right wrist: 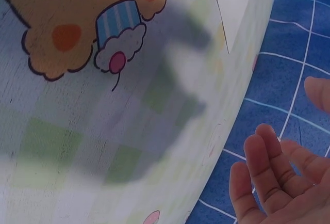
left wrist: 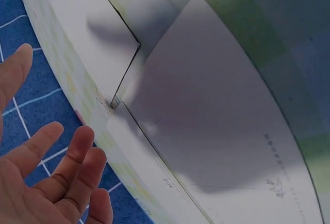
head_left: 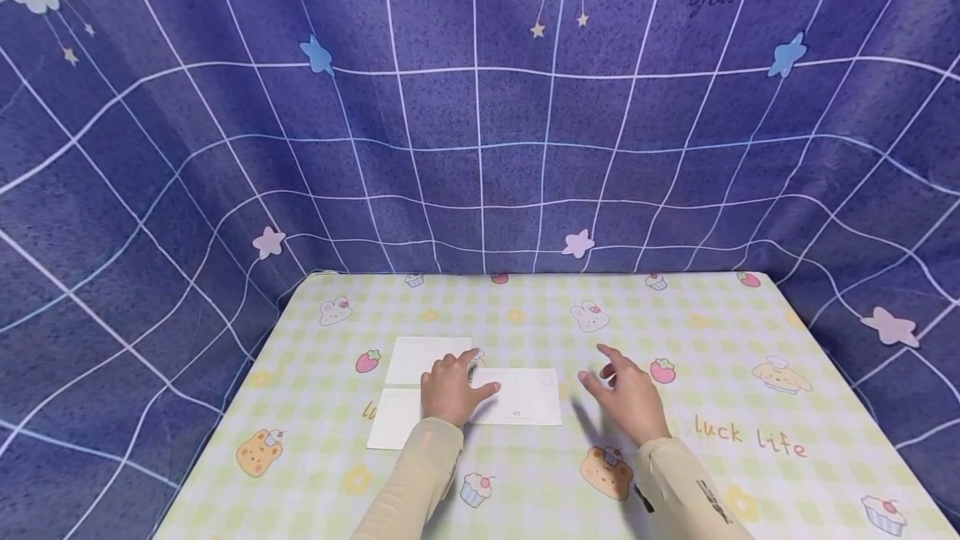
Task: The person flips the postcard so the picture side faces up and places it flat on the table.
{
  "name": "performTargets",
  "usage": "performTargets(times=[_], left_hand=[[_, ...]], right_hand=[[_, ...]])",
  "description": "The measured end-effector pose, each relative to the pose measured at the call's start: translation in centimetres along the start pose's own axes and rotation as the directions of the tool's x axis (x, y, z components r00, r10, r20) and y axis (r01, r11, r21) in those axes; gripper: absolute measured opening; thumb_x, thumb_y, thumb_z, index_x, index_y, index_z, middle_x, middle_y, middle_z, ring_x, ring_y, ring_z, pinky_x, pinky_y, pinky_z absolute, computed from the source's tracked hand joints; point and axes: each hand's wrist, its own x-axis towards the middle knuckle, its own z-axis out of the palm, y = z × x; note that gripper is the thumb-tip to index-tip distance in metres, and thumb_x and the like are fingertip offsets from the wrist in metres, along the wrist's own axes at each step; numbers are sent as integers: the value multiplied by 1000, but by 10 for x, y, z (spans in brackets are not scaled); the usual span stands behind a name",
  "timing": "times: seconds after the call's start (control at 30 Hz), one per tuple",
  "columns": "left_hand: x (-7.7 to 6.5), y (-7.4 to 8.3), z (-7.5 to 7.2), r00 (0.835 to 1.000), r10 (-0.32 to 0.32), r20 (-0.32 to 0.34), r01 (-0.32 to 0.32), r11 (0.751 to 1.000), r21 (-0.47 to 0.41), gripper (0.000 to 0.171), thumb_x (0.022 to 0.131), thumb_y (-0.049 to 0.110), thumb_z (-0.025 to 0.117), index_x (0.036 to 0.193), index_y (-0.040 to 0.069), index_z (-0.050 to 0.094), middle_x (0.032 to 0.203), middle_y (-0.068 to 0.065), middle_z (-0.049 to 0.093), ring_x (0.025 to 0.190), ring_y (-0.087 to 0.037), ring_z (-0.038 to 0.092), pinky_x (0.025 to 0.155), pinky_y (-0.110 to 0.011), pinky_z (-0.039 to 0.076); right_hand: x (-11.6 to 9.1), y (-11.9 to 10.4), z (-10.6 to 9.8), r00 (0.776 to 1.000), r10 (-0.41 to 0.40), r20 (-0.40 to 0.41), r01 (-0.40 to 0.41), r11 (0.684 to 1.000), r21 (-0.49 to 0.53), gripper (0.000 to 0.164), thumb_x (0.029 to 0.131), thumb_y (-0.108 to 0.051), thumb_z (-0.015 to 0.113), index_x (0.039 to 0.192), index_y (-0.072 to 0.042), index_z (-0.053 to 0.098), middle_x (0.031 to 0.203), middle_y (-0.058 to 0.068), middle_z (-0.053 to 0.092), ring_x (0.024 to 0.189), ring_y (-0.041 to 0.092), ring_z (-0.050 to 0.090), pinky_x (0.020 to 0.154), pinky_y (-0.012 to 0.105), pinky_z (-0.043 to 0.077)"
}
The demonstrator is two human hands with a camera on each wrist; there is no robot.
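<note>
Three white cards with faint print, like postcard backs, lie flat on the table. The right-hand card [head_left: 525, 398] is the one whose print shows best. At the left are an upper card [head_left: 420, 358] and a lower card [head_left: 392, 423], one behind the other, both partly covered by my left hand [head_left: 452, 388]. That hand hovers over the cards with loosely bent fingers, holding nothing; in the left wrist view its shadow falls on the nearest card [left wrist: 221, 115]. My right hand [head_left: 632, 402] is raised to the right of the cards, fingers relaxed and nothing in them.
A green-checked tablecloth [head_left: 712, 365] printed with bears, strawberries and cupcakes covers the table. Behind it and at both sides hangs a blue curtain [head_left: 517, 165] with white grid lines and stars.
</note>
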Motion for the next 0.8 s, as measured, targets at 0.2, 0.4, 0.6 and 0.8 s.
performTargets(times=[0.2, 0.4, 0.6, 0.8], left_hand=[[-1, -1, 0, 1000, -4, 8, 4, 1000, 4, 69, 72, 45, 89, 129, 14, 69, 103, -14, 69, 98, -33, 64, 81, -48, 49], [-1, -1, -1, 1000, -17, 23, 17, 1000, 3, 70, 70, 43, 91, 129, 14, 69, 103, -14, 69, 97, -33, 65, 82, -49, 49], [-2, -1, 0, 999, -13, 34, 13, 1000, -1, 73, 67, 43, 92, 129, 14, 69, 103, -14, 69, 97, -34, 64, 84, -50, 49], [-3, -3, 2, 999, -13, 52, 14, 1000, -9, 74, 66, 42, 93, 130, 14, 68, 103, -15, 68, 97, -35, 64, 85, -50, 49]], right_hand=[[1, -2, 3, 1000, -2, 26, 2, 1000, -4, 60, 94, -31, 73, 141, 0, 55, 99, 11, 70, 85, 25, 66, 70, 43, 53], [1, -1, 9, 999, 15, 50, -15, 1000, -4, 62, 90, -29, 77, 141, -1, 55, 100, 12, 70, 85, 27, 67, 73, 47, 53], [0, -1, 14, 998, 26, 58, -26, 1000, 6, 64, 89, -28, 79, 141, -1, 55, 100, 13, 71, 85, 26, 67, 76, 47, 54], [1, -3, 20, 996, 29, 81, -29, 1000, 0, 66, 87, -28, 80, 142, -2, 55, 98, 12, 71, 82, 24, 66, 74, 46, 53]])
